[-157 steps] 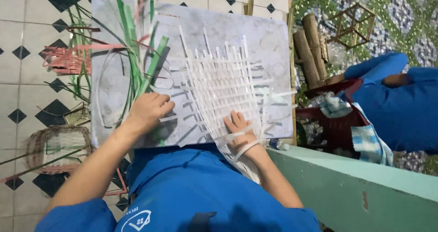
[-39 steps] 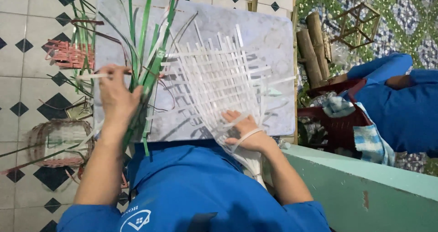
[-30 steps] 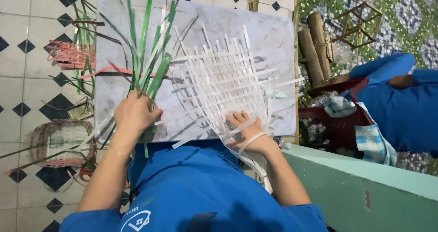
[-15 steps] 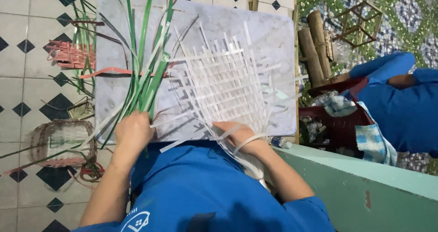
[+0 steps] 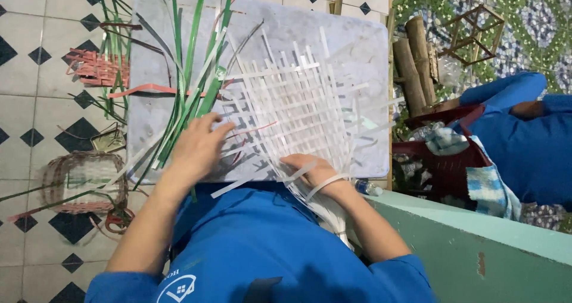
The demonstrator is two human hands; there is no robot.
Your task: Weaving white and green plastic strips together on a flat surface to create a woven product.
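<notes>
A loose mat of woven white strips [image 5: 301,103] lies on a grey board [image 5: 351,47] in front of me. My right hand [image 5: 319,171] presses flat on the mat's near edge, with white strips looping over its wrist. A bundle of green strips [image 5: 193,82] fans out over the board's left half. My left hand [image 5: 196,145] rests on the lower ends of those green strips, fingers curled, next to the mat's left edge. A thin red strip [image 5: 149,90] lies across the green ones.
On the tiled floor to the left sit a small woven basket [image 5: 83,181] and a red woven piece [image 5: 98,70]. Bamboo sections [image 5: 408,64] and a wire cube frame [image 5: 473,32] lie at the right. Another person in blue [image 5: 530,142] sits there, beside a red crate [image 5: 444,166].
My left hand lifted the green strips upward, then came back down toward me, and now sits on their lower ends by the mat. My right hand has stayed on the mat's near edge.
</notes>
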